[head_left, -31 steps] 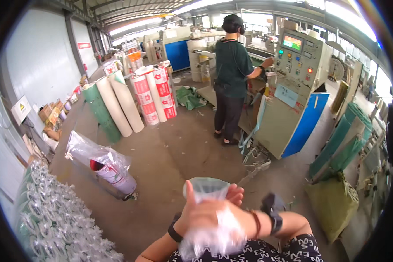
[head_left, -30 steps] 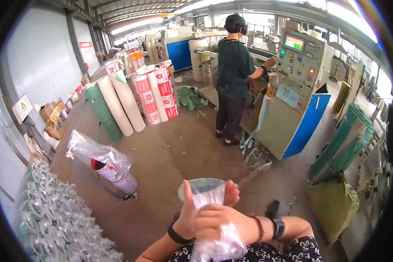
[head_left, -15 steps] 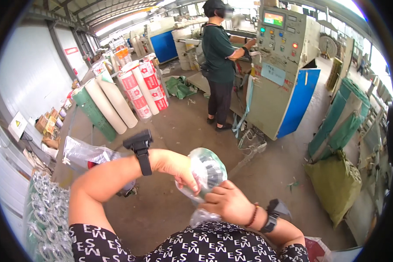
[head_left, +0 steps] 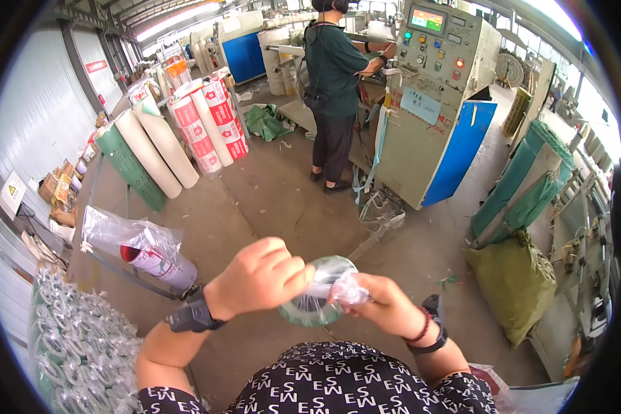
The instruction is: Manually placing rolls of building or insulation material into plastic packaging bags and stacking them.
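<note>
In front of my chest is a green ring-shaped roll (head_left: 312, 318) in a clear plastic bag (head_left: 352, 290). My right hand (head_left: 383, 300) pinches the bag's gathered, crumpled end over the ring's right side. On the other side, my left hand (head_left: 261, 277) is closed, knuckles up, its fingertips at a stretch of film drawn across the ring's opening. The ring's upper left part is partly covered by those fingers. A dark device is strapped on each wrist.
Many bagged rings (head_left: 83, 338) are heaped at my left. Beside them stands a film-covered printed roll (head_left: 162, 268). Ahead, a person (head_left: 331, 76) works at a control cabinet (head_left: 421, 145). Wrapped rolls (head_left: 203, 131) stand far left; a stuffed green sack (head_left: 514, 283) sits at right.
My left hand has moved from above the ring to its left side and closed. My right hand has turned and now holds the bunched bag end. The view has shifted slightly.
</note>
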`<state>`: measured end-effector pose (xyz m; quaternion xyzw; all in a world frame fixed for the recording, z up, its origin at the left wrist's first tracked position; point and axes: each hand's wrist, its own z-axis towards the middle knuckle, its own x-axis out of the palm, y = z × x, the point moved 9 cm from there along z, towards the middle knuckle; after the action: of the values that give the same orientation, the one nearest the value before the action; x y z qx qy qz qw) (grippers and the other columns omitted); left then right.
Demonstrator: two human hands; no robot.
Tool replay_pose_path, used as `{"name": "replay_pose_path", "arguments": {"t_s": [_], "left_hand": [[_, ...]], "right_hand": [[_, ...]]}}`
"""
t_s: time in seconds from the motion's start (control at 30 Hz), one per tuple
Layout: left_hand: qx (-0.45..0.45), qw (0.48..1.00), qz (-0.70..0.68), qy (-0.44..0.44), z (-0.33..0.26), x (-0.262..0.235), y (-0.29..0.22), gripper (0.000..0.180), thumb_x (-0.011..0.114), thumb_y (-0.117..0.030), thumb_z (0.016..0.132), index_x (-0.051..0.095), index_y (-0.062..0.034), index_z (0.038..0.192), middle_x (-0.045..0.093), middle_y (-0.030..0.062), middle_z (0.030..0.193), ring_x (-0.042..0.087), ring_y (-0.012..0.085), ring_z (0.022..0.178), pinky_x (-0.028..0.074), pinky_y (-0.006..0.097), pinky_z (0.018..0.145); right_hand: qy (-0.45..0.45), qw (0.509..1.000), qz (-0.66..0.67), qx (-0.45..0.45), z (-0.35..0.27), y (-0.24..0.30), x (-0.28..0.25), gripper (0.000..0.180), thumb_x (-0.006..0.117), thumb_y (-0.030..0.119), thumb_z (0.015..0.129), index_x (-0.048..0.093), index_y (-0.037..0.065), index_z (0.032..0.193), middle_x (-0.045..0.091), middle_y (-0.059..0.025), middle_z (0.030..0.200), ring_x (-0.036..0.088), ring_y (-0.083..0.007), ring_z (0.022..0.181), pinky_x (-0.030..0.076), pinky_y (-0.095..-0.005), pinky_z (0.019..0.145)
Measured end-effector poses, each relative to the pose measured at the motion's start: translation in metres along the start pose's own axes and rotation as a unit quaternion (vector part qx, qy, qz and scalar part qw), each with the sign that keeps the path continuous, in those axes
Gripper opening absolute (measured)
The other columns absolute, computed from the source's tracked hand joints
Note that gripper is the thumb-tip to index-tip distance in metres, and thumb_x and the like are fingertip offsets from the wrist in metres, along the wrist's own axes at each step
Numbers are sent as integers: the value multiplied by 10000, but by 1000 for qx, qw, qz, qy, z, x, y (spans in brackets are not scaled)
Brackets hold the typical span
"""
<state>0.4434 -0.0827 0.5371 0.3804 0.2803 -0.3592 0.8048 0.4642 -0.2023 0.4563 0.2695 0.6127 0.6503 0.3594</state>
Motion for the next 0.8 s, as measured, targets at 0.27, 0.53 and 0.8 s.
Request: {"name": "replay_pose_path", "arguments": {"t_s": [0.27, 0.53, 0.8], "left_hand": [[-239, 929, -267, -95, -32, 48, -31, 218, 683, -23, 664, 571, -103, 833, 597, -4, 748, 592, 186, 666, 483, 337, 710], [-328, 798, -503, 35, -35, 71, -25, 289, 601, 76, 714, 532, -47, 966, 604, 72, 925, 576, 229, 842, 479, 335, 760], [-273, 845, -459, 30, -38, 64, -26, 274, 620, 63, 751, 536, -64, 979, 603, 86, 963, 615, 229, 821, 497, 326, 720]], "right_hand": [[-154, 965, -208, -48, 26, 0, -15, 254, 661, 61, 790, 608, 53, 1039, 646, -133, 799, 654, -253, 695, 504, -335, 626], [-186, 944, -253, -101, 1, 4, -2, 200, 661, 56, 785, 574, 46, 965, 625, -99, 792, 639, -233, 695, 510, -320, 640], [-168, 906, -361, -146, -5, 20, 10, 249, 739, 121, 682, 600, 49, 876, 596, -75, 822, 605, -254, 803, 511, -345, 715]]}}
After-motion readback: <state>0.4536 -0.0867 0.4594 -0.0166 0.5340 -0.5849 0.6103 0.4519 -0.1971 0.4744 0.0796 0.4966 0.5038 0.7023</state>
